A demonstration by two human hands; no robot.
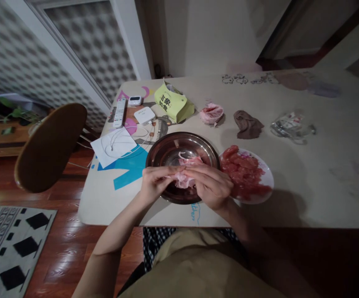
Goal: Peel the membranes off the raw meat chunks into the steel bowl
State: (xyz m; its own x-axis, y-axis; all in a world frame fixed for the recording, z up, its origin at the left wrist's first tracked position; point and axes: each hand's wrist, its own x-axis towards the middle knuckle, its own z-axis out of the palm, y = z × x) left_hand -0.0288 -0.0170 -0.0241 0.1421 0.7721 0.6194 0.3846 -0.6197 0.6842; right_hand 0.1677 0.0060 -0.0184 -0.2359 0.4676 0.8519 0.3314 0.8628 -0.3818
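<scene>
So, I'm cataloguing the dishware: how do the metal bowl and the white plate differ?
The metal bowl is deep with shiny walls; the white plate is shallow with a pinkish pattern. Over the bowl, the left hand and right hand hold a pale pink piece, while the plate carries red meat. Both stand on the table.

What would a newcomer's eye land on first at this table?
Probably the raw red meat heaped on the white plate, right of the metal bowl. Over the bowl, the left hand and right hand hold a pale pink piece. Beyond the bowl sits a bright yellow-green packet.
</scene>
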